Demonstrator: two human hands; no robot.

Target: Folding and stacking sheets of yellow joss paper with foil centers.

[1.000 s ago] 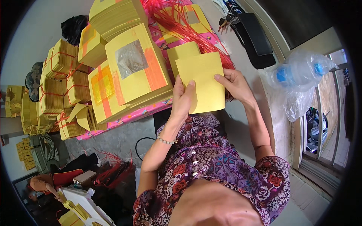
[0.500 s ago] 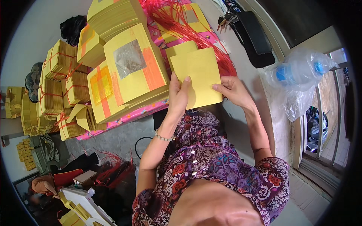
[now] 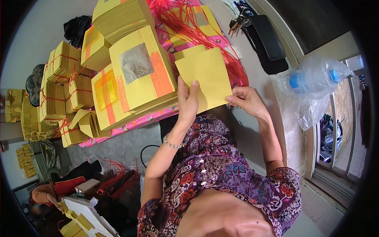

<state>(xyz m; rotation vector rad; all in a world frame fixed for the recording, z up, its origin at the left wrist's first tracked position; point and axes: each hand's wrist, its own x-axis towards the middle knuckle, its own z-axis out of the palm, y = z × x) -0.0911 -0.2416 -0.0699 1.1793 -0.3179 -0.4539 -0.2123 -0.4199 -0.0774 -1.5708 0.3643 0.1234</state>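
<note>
Between my two hands is a yellow sheet of paper [image 3: 209, 79], partly covering another yellow piece behind it at its upper left. My left hand [image 3: 188, 98] grips the sheet's left side, thumb on top and the other fingers mostly hidden beneath. At the lower right edge, my right hand [image 3: 246, 102] pinches the sheet between thumb and fingers. Just left of my left hand rises a tall stack of yellow paper [image 3: 162, 73], whose top sheet bears a silver square [image 3: 136, 63] and an orange band.
A pink patterned cloth [image 3: 148, 115] lies under the stacks. Red plastic strands [image 3: 197, 29] spread behind the sheet. Bundles tied with red strands [image 3: 53, 100] stand at left. Keys [image 3: 238, 23], a black case [image 3: 266, 37] and a bagged bottle [image 3: 310, 81] lie to the right.
My right hand has slid outward and slightly down, its thumb now at the sheet's edge rather than on its face. The front sheet has shifted a little up and left.
</note>
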